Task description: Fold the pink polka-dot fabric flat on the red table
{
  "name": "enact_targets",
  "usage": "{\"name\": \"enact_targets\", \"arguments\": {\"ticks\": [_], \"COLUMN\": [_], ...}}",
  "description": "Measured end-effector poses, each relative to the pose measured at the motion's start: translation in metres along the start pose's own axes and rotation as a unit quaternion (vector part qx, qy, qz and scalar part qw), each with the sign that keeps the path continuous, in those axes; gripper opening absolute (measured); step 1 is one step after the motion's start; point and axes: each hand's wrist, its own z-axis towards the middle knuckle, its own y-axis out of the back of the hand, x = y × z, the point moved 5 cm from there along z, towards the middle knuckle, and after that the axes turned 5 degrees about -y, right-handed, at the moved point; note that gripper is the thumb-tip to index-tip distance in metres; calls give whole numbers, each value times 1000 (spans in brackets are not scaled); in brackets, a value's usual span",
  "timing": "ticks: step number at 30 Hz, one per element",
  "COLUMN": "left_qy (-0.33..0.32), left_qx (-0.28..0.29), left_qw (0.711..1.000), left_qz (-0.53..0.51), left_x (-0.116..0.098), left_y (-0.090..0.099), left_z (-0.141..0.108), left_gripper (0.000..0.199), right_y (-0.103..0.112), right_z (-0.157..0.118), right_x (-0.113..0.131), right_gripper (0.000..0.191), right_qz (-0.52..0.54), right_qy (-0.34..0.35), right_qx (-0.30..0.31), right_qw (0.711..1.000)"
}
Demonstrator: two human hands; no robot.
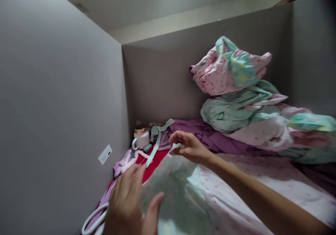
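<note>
A pale green cloth (175,182) lies in front of me, joined or overlapping with a pink dotted white cloth (231,193) to its right. My right hand (190,147) pinches the far edge of the green cloth, where a small white strip sticks out between thumb and fingers. Nearer to me, my left hand (128,200) hovers over or rests on the cloth's left side, thumb apart and fingers stretched out. I cannot tell whether its palm touches the cloth. Narrow green fabric strips (156,147) lie beyond both hands on a red surface (154,166).
A white mug (141,139) with a gold-brown lid stands in the far left corner. Crumpled pink and green clothes (231,70) are piled at the right on purple fabric (194,130). Grey panels (162,77) enclose the space; a white cable (94,217) loops at lower left.
</note>
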Motion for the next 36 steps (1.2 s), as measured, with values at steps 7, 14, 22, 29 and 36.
{"name": "enact_targets", "arguments": {"ticks": [7, 14, 22, 29, 36], "left_qy": [-11, 15, 60, 44, 18], "left_qx": [169, 146, 155, 110, 108], "left_qw": [985, 980, 969, 977, 978], "left_qz": [-41, -136, -181, -176, -178], "left_x": [-36, -24, -20, -20, -24], "left_y": [-81, -86, -87, -85, -83], "left_z": [74, 64, 63, 63, 63], "left_gripper": [25, 29, 24, 23, 24], "right_y": [20, 24, 20, 19, 17], "right_z": [-30, -27, -28, -29, -30], "right_x": [12, 2, -5, -6, -2], "right_gripper": [42, 39, 37, 35, 36], "right_qz": [47, 24, 79, 125, 133], "right_qy": [-63, -77, -163, -181, -180], "right_qx": [-36, 44, -20, -31, -36], "right_qw": [996, 996, 983, 975, 974]}}
